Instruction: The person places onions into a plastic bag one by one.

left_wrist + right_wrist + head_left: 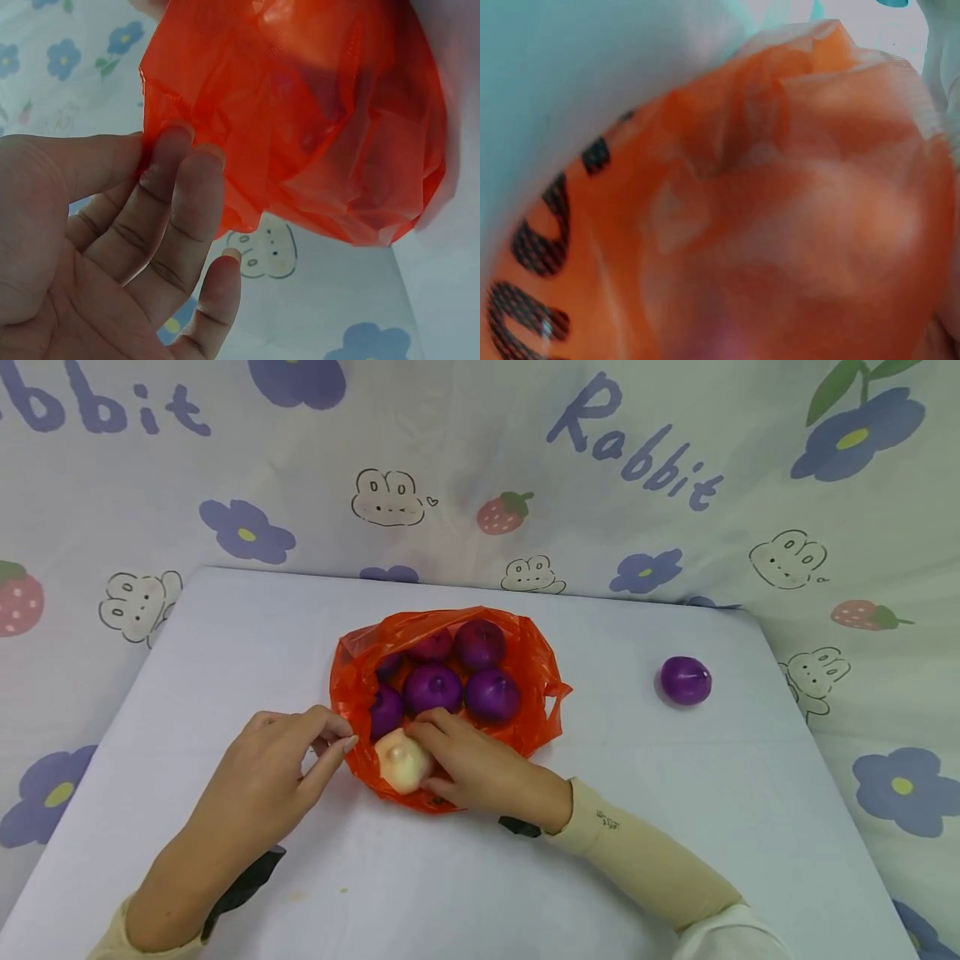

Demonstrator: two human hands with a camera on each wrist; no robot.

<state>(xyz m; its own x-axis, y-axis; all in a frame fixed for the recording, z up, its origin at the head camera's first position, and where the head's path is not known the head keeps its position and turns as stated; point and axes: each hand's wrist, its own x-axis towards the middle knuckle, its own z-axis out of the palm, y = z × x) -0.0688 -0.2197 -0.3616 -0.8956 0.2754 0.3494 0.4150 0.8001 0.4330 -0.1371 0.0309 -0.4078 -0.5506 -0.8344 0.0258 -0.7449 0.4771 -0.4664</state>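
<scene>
An orange-red plastic bag (540, 664) sits with its mouth spread wide in the middle of the table. Several purple onions (432, 689) lie inside it. At the bag's near left side, my right hand (480, 768) reaches over the rim and grips a pale onion (400, 766), its fingers on top and thumb below. The left hand (270, 768) pinches the left edge of the bag between thumb and fingers, plain to see in the left wrist view, where the other fingers are spread. In the right wrist view the bag's side, with dark print, hides the right hand's fingers.
One more purple onion (686, 681) stands alone on the white table (637, 760), off to the right of the bag. Behind the table hangs a cloth (450, 435) printed with rabbits, flowers and strawberries.
</scene>
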